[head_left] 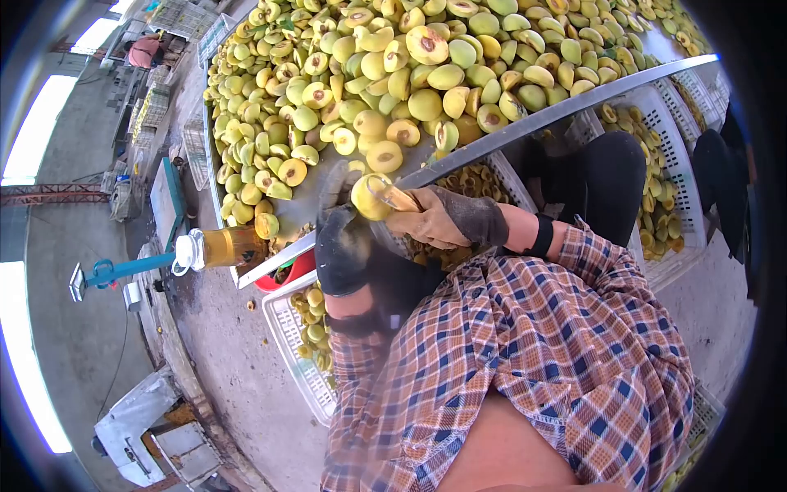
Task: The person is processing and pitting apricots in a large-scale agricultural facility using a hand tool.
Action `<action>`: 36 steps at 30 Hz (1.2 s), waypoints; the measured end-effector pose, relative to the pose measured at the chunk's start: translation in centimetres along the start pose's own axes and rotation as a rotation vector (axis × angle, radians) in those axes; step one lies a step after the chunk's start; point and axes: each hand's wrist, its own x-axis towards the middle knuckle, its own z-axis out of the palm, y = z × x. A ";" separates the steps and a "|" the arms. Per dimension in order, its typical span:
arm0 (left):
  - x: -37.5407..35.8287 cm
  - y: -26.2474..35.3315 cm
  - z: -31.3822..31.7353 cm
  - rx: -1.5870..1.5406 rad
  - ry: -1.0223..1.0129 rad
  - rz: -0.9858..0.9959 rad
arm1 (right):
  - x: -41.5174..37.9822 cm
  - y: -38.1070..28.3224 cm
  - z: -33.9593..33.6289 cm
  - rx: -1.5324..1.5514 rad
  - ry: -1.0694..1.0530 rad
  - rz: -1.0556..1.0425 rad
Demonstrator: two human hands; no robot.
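My left hand, in a dark glove, is closed around a yellow-green peach half at the near edge of the table. My right hand, in a tan glove with a grey cuff, grips a small pitting tool with a light tan handle. Its working end lies right against the fruit, and the fingers hide part of it. Just beyond my hands, a heap of halved peaches covers the metal-edged table; many show a brown stone or hollow.
Under the table edge, white crates hold more fruit pieces. Another white crate stands at left beside a red basin. A bottle of amber liquid is by the table corner. A person bends in the background.
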 end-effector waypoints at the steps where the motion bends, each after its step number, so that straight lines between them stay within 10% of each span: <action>1: -0.1 -0.5 0.4 -0.121 0.011 -0.033 | 0.1 0.3 0.0 0.004 0.004 -0.017; 15: -0.1 -2.1 2.2 -0.104 0.064 -0.002 | -2.2 -0.7 0.9 -0.072 0.050 0.082; 25: 0.1 -2.9 2.7 0.920 -0.066 0.444 | -1.0 3.5 1.5 0.026 -0.020 -0.137; 30: -1.0 -1.1 6.9 0.308 0.055 0.042 | -1.2 3.1 0.8 0.110 -0.042 -0.121; 36: -1.0 -1.6 6.0 0.942 -0.017 0.343 | -1.4 3.5 0.7 0.036 -0.042 -0.022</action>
